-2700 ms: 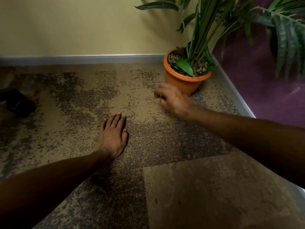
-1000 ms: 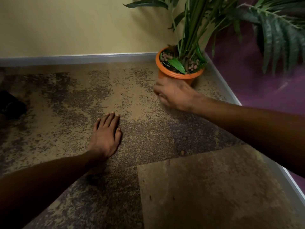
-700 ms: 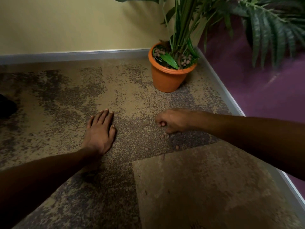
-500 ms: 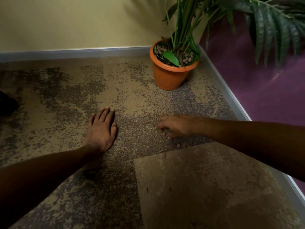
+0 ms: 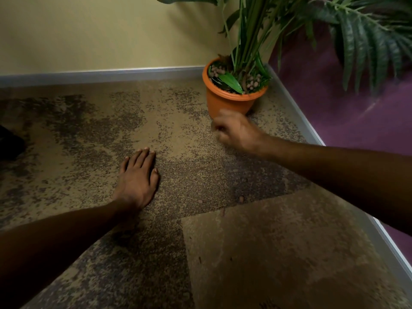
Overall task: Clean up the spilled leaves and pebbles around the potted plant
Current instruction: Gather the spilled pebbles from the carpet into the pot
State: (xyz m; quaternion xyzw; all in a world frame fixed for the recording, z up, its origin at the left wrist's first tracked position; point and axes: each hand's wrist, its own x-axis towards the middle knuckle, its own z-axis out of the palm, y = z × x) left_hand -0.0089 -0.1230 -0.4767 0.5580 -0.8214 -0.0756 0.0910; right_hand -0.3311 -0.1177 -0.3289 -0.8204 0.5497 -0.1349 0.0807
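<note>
Currently, a dark object sits at the far left edge of the carpeted floor; what it is cannot be determined. The left hand rests palm-down on the carpet, with its fingers straight and pressed together and the thumb lying alongside.

To the right of this hand, a few loose pebbles lie on the floor, near the seam where the mottled carpet meets a plainer carpet tile.

Beyond the pebbles, the right hand is raised off the floor, just in front of the orange pot. Its fingers are curled in toward the palm. The hand is blurred, so whether the fingers pinch anything cannot be determined.

The pot stands upright in the corner where the grey baseboard under the yellow wall meets the purple wall. It holds the plant, a layer of brown pebble fill, and a broad green leaf lying on that fill.
</note>
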